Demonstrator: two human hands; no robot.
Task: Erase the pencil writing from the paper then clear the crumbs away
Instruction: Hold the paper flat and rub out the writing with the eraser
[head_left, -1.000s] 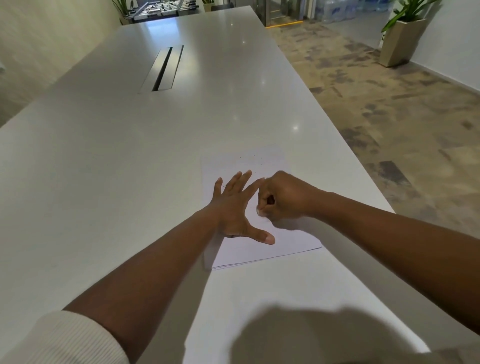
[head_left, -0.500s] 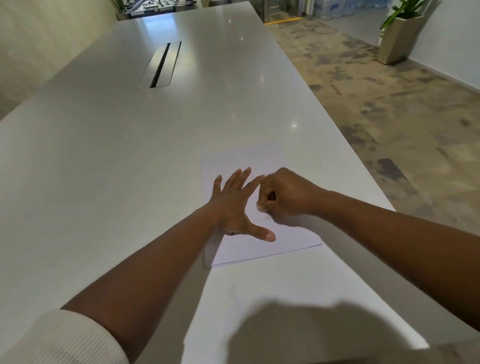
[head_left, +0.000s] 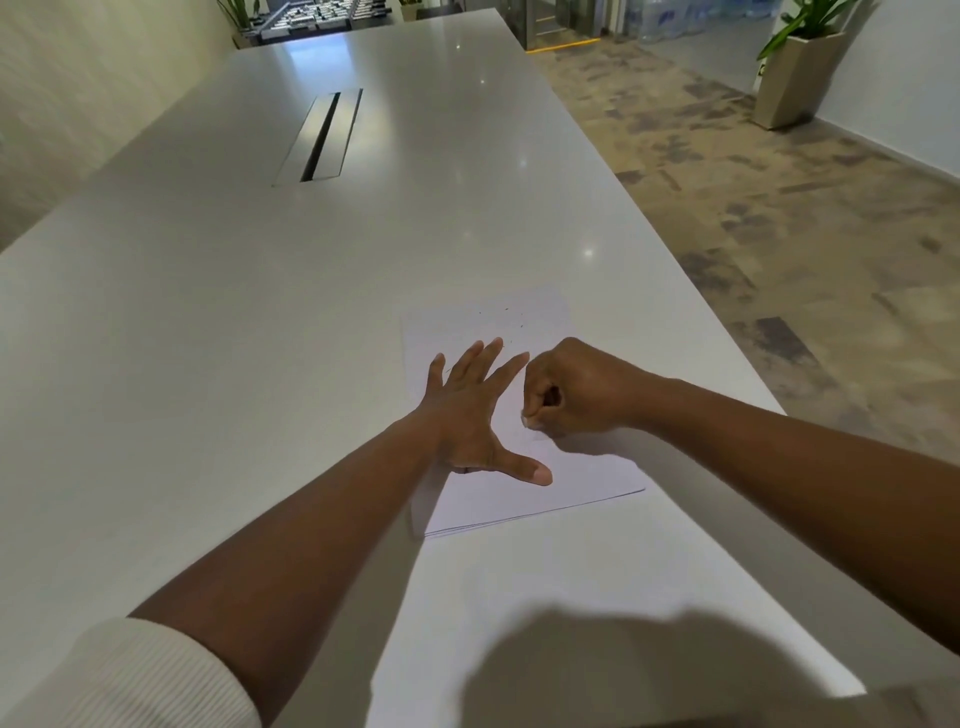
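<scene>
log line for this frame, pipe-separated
left hand flat, pressing paper | right hand fisted on paper, eraser not visible | crumbs on far part | table

Left hand (head_left: 470, 415) flat on paper (head_left: 519, 499), fingers spread. Right hand (head_left: 571, 387) fisted just beside it, fingertips down on sheet. Dark crumbs (head_left: 506, 312) beyond fingers.

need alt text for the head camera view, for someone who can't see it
A person's left hand presses flat, fingers spread, on a white paper while the right hand, curled into a fist, works its fingertips against the sheet; any eraser is hidden. Dark crumbs speckle the paper's far end on a long white table.
</scene>
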